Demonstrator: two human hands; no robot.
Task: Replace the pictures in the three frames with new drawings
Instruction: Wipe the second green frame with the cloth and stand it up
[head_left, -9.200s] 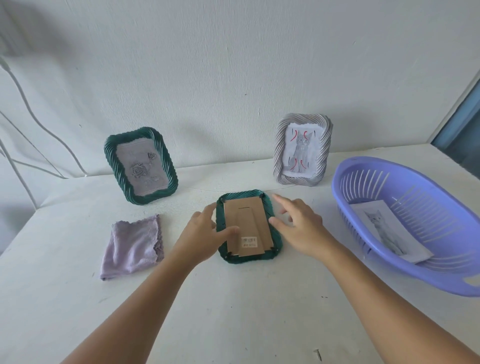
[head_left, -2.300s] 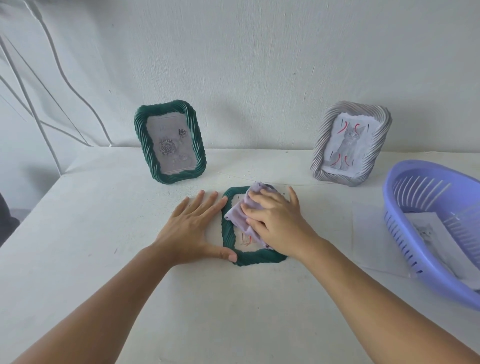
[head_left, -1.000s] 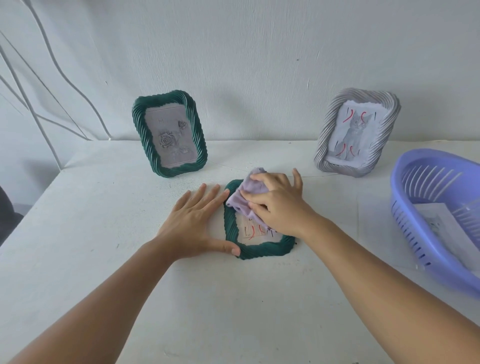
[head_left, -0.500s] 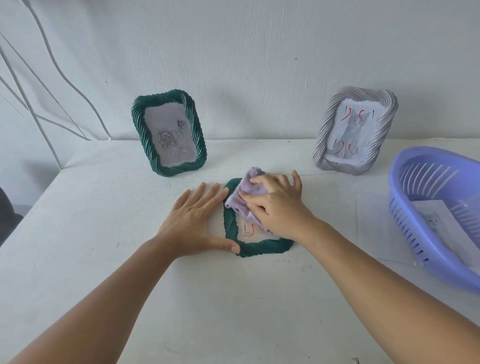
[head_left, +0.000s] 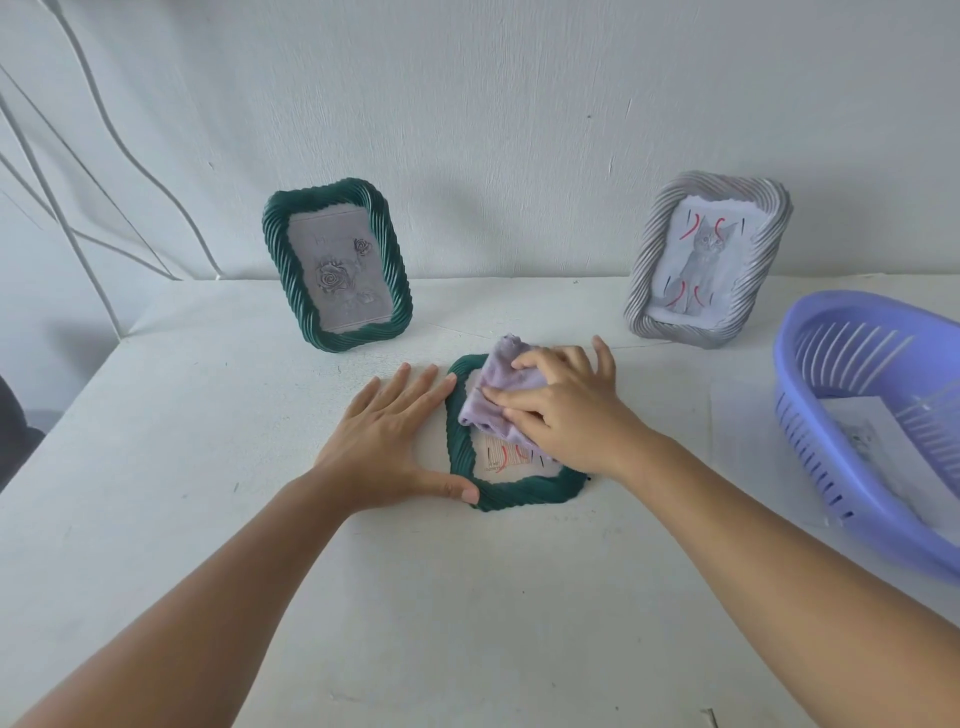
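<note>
A green twisted-rope picture frame (head_left: 511, 493) lies flat and face up on the white worktop (head_left: 415, 597), near the middle. The left hand (head_left: 387, 447) rests flat beside it, fingers straight and grasping nothing, with the thumb against the frame's near left corner as a brace. The right hand (head_left: 563, 415) has its fingers curled on a bunched lilac cloth (head_left: 493, 402), pressing it onto the frame's front pane; a strip of drawing with red strokes shows below the cloth.

The frame looks light and rigid, so it would likely skate on the smooth worktop under a wiping push — hence the brace. Its ridged border offers the surest hold: take it by the two long sides, not by the pane, which would smudge and may be fragile. The cloth is soft and limp and will only work while kept wadded under the fingers.

Behind, a second green frame (head_left: 337, 265) holding a rose picture and a grey frame (head_left: 709, 262) holding a cat drawing stand propped near the wall. At the right, a lilac slotted basket (head_left: 810, 374) holds a loose sheet (head_left: 862, 436) — thin paper, easily creased, best lifted by an edge.
</note>
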